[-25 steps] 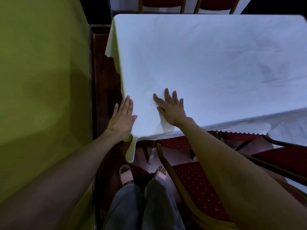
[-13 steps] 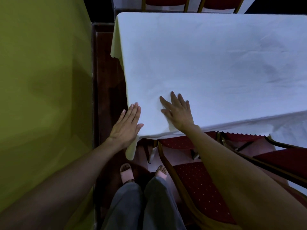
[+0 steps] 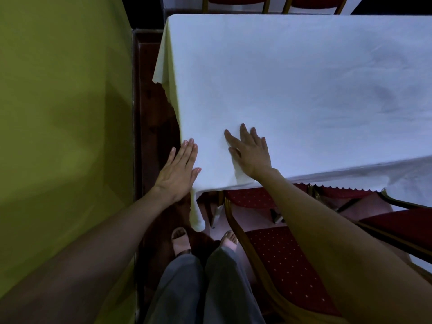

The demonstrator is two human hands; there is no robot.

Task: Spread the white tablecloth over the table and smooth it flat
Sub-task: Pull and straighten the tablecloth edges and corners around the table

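Note:
The white tablecloth [image 3: 292, 85] covers the whole table top and hangs over the left and near edges, with a scalloped hem along the near side. One corner of it droops down near my feet. My right hand [image 3: 251, 153] lies flat on the cloth close to the near left corner, fingers spread. My left hand [image 3: 178, 171] is flat against the cloth's left edge at the table's side, fingers together and straight. Neither hand holds anything. Faint creases show on the cloth at the right.
A yellow-green wall [image 3: 60, 136] stands close on the left, leaving a narrow strip of dark floor [image 3: 152, 127]. Red padded chairs with gold frames [image 3: 287, 265] are tucked under the near edge; two more stand at the far side [image 3: 233, 1].
Both hands have slid a little toward me along the cloth near the corner; the view has shifted slightly so the table sits further right.

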